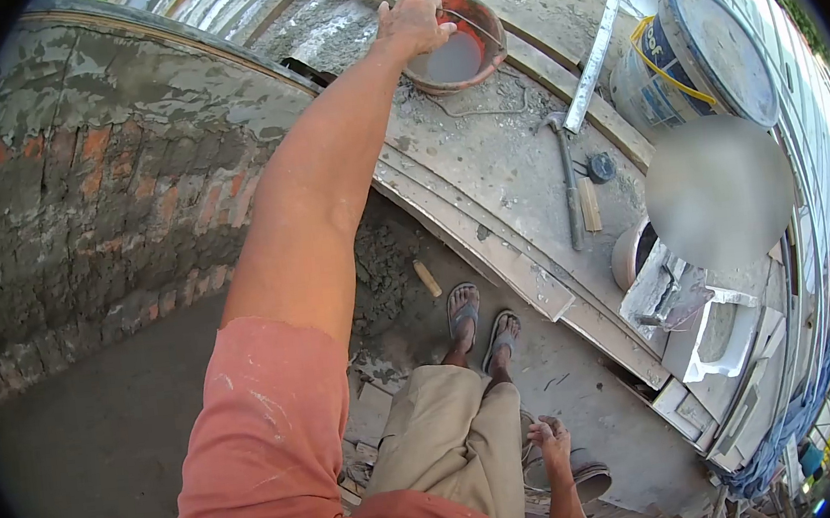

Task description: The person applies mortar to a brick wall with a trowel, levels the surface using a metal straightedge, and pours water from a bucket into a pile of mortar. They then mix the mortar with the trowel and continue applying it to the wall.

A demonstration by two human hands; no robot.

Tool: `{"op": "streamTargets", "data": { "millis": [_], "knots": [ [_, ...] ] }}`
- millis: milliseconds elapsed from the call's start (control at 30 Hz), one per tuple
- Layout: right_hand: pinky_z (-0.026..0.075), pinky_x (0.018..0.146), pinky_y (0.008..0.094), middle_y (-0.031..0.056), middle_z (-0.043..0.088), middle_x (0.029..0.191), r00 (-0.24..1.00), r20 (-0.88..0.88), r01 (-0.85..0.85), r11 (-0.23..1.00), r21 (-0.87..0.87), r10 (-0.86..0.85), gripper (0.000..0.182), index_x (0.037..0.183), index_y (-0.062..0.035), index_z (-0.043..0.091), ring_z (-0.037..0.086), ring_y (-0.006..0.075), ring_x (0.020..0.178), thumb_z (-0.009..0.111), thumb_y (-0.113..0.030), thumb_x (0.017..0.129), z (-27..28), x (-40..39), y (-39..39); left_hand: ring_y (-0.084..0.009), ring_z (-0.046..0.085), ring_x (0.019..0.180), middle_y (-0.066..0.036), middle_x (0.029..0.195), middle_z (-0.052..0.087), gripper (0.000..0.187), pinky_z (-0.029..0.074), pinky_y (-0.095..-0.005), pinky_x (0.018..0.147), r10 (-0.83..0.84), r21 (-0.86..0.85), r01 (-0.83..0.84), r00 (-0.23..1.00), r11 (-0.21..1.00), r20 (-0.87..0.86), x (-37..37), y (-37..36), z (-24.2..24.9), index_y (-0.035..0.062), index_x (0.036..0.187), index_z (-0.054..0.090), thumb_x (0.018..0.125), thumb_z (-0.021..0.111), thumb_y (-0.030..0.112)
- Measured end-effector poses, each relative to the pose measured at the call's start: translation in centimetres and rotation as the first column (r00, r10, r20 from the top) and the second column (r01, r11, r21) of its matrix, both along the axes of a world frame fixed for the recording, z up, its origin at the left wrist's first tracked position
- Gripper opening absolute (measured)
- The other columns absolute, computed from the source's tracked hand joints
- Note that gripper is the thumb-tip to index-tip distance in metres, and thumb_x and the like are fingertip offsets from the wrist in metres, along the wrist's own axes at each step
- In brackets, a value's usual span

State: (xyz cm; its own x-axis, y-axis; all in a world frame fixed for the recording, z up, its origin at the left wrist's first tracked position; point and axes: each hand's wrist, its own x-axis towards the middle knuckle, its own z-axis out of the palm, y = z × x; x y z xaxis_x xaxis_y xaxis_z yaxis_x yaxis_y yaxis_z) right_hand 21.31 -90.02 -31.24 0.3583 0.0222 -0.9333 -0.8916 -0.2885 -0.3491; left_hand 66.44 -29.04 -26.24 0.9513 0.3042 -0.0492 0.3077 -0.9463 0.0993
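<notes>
Bucket rim (458,86) — partly behind left hand (412,26); round patch (720,192) — blurred

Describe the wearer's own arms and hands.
The left arm wears a short, loose, salmon-red sleeve with pale smears, ending above the elbow. Its forearm is bare, with no watch or band visible. The left hand and right hand are both ungloved. The right forearm is bare where visible; its sleeve is out of view.
</notes>
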Motion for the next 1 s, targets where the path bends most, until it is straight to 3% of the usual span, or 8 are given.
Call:
{"op": "streamTargets", "data": {
  "millis": [100,133,433,600,700,867,967,1000],
  "knots": [
    [0.053,0.068,0.0268,0.0116,0.067,0.093,1.0,-0.011,-0.029,1.0,0.012,0.029,0.023,0.118,0.0023,0.055,0.065,0.0156,0.075,0.048,-0.008,0.098,0.0,0.6,-1.2,-0.0329,0.059,0.109,-0.015,0.112,0.062,0.042,0.046,-0.0485,0.09,-0.011,-0.219,0.0,0.999,0.976,-0.046,-0.2,-0.1,0.7,0.0114,0.101,0.071,0.084,0.066,0.05],
    [0.053,0.069,0.0269,0.0119,0.067,0.094,0.998,-0.022,-0.063,0.998,0.016,0.063,0.024,0.118,0.0024,0.055,0.065,0.0156,0.075,0.048,-0.008,0.098,-0.3,0.7,-1.6,-0.0341,0.064,0.094,-0.016,0.098,0.067,0.039,0.051,-0.045,0.081,-0.058,-0.122,0.072,0.992,0.99,0.116,-0.9,-0.4,0.7,0.0091,0.089,0.073,0.084,0.066,0.047],
    [0.051,0.07,0.0284,0.0108,0.068,0.092,0.868,0.038,-0.497,0.868,0.015,0.496,0.026,0.117,0.0007,0.056,0.066,0.0159,0.077,0.05,-0.016,0.098,1.0,8.6,-3.1,-0.0328,0.066,0.069,-0.017,0.068,0.065,0.036,0.052,-0.0425,0.069,0.408,-0.486,-0.198,0.833,0.851,0.375,-9.4,-6.6,10.4,0.0058,0.075,0.07,0.081,0.064,0.041],
    [0.054,0.075,0.03,0.0123,0.066,0.097,0.841,0.2,-0.533,0.834,0.142,0.503,0.041,0.123,-0.0006,0.054,0.066,0.0168,0.08,0.048,-0.035,0.102,3.6,16.9,4.4,-0.0274,0.052,0.051,-0.018,0.055,0.053,0.043,0.043,-0.0409,0.056,0.637,-0.808,-0.195,0.725,0.555,0.263,-20.3,-12.9,16.8,-0.0013,0.065,0.062,0.088,0.061,0.035],
    [0.054,0.08,0.0329,0.0159,0.062,0.112,0.866,0.247,-0.489,0.84,0.236,0.435,0.057,0.134,-0.0019,0.044,0.065,0.02,0.088,0.04,-0.049,0.102,6.8,19.6,11.5,-0.0262,0.044,0.047,-0.018,0.051,0.044,0.048,0.037,-0.0424,0.052,0.74,-0.892,-0.203,0.646,0.404,0.188,-25.8,-17.2,16.5,-0.0031,0.061,0.055,0.093,0.056,0.032],
    [0.052,0.089,0.0381,0.0166,0.054,0.128,0.938,0.095,-0.347,0.877,0.331,0.335,0.059,0.139,-0.0004,0.038,0.058,0.0258,0.111,0.032,-0.047,0.103,6.2,18.4,19.0,-0.0411,0.057,0.061,-0.022,0.062,0.054,0.039,0.043,-0.0478,0.057,0.863,-0.892,-0.32,0.487,0.32,0.135,-33.1,-24.0,11.6,-0.002,0.064,0.056,0.091,0.059,0.026],
    [0.05,0.092,0.0377,0.0126,0.054,0.128,0.929,0.085,-0.346,0.761,0.549,0.361,0.059,0.139,-0.0021,0.04,0.055,0.0253,0.117,0.034,-0.048,0.102,5.3,14.8,21.9,-0.04,0.057,0.063,-0.02,0.065,0.054,0.037,0.043,-0.0477,0.058,0.895,-0.877,-0.403,0.442,0.259,0.061,-37.9,-26.5,8.7,-0.0012,0.064,0.056,0.09,0.06,0.025],
    [0.051,0.089,0.0372,0.0102,0.053,0.131,0.894,0.057,-0.388,0.706,0.593,0.444,0.049,0.136,-0.0032,0.043,0.056,0.0241,0.115,0.047,-0.036,0.1,1.7,14.6,20.6,-0.039,0.055,0.061,-0.02,0.064,0.051,0.038,0.04,-0.0466,0.058,0.902,-0.871,-0.421,0.427,0.254,0.056,-39.5,-27.1,7.5,-0.003,0.065,0.056,0.091,0.059,0.024]
  ]
}}
